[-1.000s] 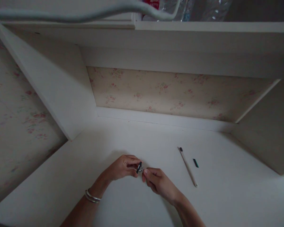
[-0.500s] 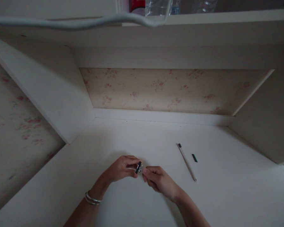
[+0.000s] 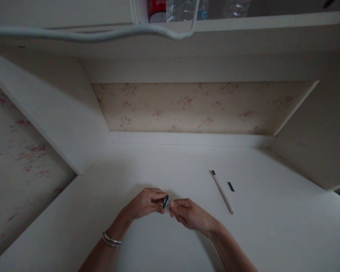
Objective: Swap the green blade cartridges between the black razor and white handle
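My left hand (image 3: 146,203) and my right hand (image 3: 191,215) meet just above the white desk top (image 3: 272,226). Between their fingertips sits a small black and metal object (image 3: 166,201), too small to name. Both hands pinch it, the left from the left side, the right from the right. A silver bracelet (image 3: 110,239) circles my left wrist.
A pale pencil-like stick (image 3: 222,192) and a small dark piece (image 3: 231,186) lie on the desk to the right of my hands. White side panels and a floral back wall (image 3: 198,107) enclose the desk. A shelf above holds bottles (image 3: 184,7); a pale cable (image 3: 87,36) hangs across.
The hands keep pinching the small object with almost no movement. The view has tilted slightly, so the stick and dark piece sit a little higher and further left.
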A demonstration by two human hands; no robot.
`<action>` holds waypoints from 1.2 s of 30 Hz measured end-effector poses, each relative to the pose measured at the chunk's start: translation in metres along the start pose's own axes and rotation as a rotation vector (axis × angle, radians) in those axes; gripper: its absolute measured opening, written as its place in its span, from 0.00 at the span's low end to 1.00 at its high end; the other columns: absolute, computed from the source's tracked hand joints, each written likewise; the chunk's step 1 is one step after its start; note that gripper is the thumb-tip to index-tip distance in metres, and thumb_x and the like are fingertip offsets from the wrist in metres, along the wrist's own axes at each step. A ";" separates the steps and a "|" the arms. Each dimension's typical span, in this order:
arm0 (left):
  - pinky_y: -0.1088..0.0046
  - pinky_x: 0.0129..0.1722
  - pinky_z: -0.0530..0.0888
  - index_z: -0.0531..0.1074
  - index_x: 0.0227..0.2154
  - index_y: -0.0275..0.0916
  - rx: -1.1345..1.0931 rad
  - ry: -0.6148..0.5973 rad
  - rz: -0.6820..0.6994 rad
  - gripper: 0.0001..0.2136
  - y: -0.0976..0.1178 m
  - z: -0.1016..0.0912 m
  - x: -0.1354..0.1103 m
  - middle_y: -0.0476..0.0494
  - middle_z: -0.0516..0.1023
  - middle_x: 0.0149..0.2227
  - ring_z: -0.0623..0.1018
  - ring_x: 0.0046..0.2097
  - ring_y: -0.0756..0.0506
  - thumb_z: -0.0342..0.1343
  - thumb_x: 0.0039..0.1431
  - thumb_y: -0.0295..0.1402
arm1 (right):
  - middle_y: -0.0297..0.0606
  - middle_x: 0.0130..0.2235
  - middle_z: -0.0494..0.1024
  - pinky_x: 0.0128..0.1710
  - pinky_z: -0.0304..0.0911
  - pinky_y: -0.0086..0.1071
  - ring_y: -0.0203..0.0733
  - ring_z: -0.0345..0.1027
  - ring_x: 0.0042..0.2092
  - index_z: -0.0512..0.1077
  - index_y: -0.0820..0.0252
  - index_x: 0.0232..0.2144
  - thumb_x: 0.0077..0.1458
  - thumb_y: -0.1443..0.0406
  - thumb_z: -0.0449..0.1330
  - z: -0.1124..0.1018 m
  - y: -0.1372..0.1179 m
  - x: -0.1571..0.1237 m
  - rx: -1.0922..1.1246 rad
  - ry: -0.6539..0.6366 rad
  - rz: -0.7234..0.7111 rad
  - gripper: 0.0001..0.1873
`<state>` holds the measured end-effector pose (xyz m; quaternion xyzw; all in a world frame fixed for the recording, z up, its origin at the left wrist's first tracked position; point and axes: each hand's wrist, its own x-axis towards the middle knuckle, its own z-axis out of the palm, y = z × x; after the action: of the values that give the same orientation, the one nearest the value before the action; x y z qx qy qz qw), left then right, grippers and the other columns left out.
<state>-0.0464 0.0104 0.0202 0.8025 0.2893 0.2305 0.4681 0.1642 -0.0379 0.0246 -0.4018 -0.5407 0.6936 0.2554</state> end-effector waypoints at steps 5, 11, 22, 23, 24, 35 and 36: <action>0.78 0.32 0.65 0.76 0.36 0.35 -0.104 0.033 -0.008 0.17 0.002 0.000 0.002 0.48 0.67 0.31 0.68 0.33 0.49 0.62 0.50 0.44 | 0.22 0.17 0.53 0.15 0.37 0.25 0.27 0.40 0.17 0.68 0.62 0.28 0.55 0.44 0.52 0.001 0.000 0.002 0.008 0.020 -0.039 0.26; 0.77 0.31 0.64 0.75 0.35 0.33 -0.247 0.111 0.008 0.22 0.005 0.004 0.004 0.46 0.67 0.32 0.66 0.33 0.49 0.62 0.47 0.49 | 0.22 0.15 0.53 0.13 0.33 0.26 0.26 0.38 0.15 0.65 0.61 0.23 0.54 0.46 0.55 0.006 -0.012 -0.001 0.090 0.030 -0.069 0.24; 0.78 0.27 0.59 0.74 0.35 0.32 -0.313 0.082 -0.022 0.25 0.003 0.006 0.005 0.48 0.64 0.30 0.62 0.30 0.51 0.61 0.46 0.52 | 0.24 0.16 0.55 0.14 0.34 0.27 0.27 0.39 0.16 0.61 0.60 0.21 0.55 0.46 0.54 0.008 -0.011 0.000 0.070 0.104 -0.074 0.24; 0.78 0.27 0.59 0.74 0.35 0.32 -0.320 0.085 -0.021 0.25 0.003 0.006 0.005 0.47 0.65 0.31 0.63 0.30 0.51 0.61 0.46 0.52 | 0.24 0.16 0.56 0.14 0.34 0.27 0.27 0.40 0.16 0.61 0.59 0.21 0.55 0.46 0.53 0.009 -0.010 0.000 0.062 0.113 -0.075 0.25; 0.78 0.28 0.60 0.74 0.35 0.32 -0.331 0.086 -0.020 0.26 0.003 0.006 0.005 0.46 0.66 0.31 0.64 0.31 0.50 0.60 0.46 0.53 | 0.25 0.17 0.56 0.15 0.35 0.27 0.27 0.40 0.16 0.61 0.59 0.21 0.55 0.46 0.53 0.009 -0.010 0.000 0.052 0.123 -0.080 0.25; 0.74 0.36 0.66 0.74 0.39 0.32 -0.419 0.067 0.015 0.25 0.004 0.006 0.004 0.45 0.68 0.33 0.68 0.34 0.48 0.60 0.48 0.51 | 0.27 0.18 0.56 0.17 0.38 0.27 0.29 0.43 0.18 0.61 0.59 0.19 0.56 0.45 0.51 0.018 -0.003 0.004 -0.025 0.249 -0.139 0.26; 0.74 0.36 0.67 0.74 0.38 0.32 -0.416 0.075 0.015 0.25 0.004 0.006 0.004 0.44 0.68 0.33 0.68 0.34 0.48 0.60 0.48 0.51 | 0.27 0.18 0.56 0.17 0.38 0.27 0.29 0.43 0.19 0.60 0.59 0.19 0.56 0.45 0.51 0.019 -0.003 0.004 -0.034 0.260 -0.141 0.26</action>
<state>-0.0385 0.0083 0.0214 0.6815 0.2467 0.3183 0.6110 0.1461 -0.0442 0.0281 -0.4533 -0.5418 0.6067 0.3645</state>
